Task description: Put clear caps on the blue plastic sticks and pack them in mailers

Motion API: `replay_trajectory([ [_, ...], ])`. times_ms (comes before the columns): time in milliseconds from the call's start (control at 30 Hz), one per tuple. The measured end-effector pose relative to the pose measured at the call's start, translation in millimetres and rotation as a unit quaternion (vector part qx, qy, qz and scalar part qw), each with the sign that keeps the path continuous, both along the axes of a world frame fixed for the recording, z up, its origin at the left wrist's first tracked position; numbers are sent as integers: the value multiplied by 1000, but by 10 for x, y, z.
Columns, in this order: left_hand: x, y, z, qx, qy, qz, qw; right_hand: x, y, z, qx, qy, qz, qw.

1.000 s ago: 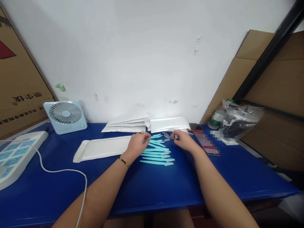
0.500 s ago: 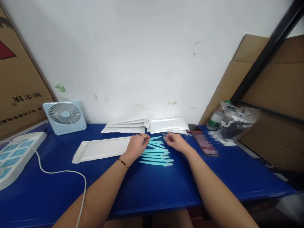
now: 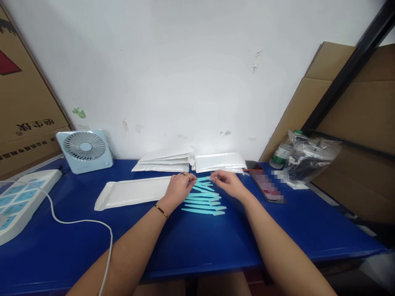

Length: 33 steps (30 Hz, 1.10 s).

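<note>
Dark printed characters are seen on the cardboard box (image 3: 21,102) leaning at the far left, but they are not clear enough to be read; a red shape is printed above them. A green label is carried by the bottle (image 3: 281,154) at the right, its writing too small to be made out. Beside it, dark items are held in a clear plastic bag (image 3: 311,158). The screen of the phone (image 3: 268,186) is blurred.

On the blue worktop (image 3: 197,242), a row of turquoise sticks (image 3: 203,201) is laid out between the two hands. One turquoise stick (image 3: 203,179) at the far end of the row is pinched at its left end by the closed fingers of the left hand (image 3: 178,190) and at its right end by the closed fingers of the right hand (image 3: 227,185). A white padded envelope (image 3: 132,193) is lying just left of the left hand, and stacked envelopes (image 3: 188,162) are set by the wall.
</note>
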<state>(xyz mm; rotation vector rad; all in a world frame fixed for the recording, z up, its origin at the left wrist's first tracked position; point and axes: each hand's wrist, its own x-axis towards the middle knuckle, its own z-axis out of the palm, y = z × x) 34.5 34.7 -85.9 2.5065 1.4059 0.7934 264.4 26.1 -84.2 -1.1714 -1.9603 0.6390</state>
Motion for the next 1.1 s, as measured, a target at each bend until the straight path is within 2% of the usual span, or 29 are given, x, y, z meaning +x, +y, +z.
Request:
replay_trajectory([
  [200,-2,-8,22,-11,-15,2,1000,2,-28,48,16,-9,-38,999],
  [367,29,-37,35,-17,-12,-27,999,-97,-60,24,-15,-19,20,999],
  [467,48,-88,57,-29,4,-58,998,13,-28,29,-28,-48,32,998],
  [500,52,-106,65,-37,15,-70,997,105,-1,32,-22,-64,-1,998],
  [567,54,-135,74,-54,44,-100,993,348,72,21,4,-115,-139,984],
  [633,47,-142,71,-59,70,-120,989,611,156,-32,8,-187,-303,934],
  [700,30,-123,55,-43,79,-104,991,818,230,-128,10,-245,-372,895],
  [767,6,-89,32,-19,84,-66,994,926,281,-237,-6,-283,-382,880],
  [867,-22,-43,-15,-5,106,-43,993,941,318,-342,-36,-300,-366,880],
  [1100,-10,17,-106,-4,115,-41,993,898,304,-253,-79,-296,-351,885],
])
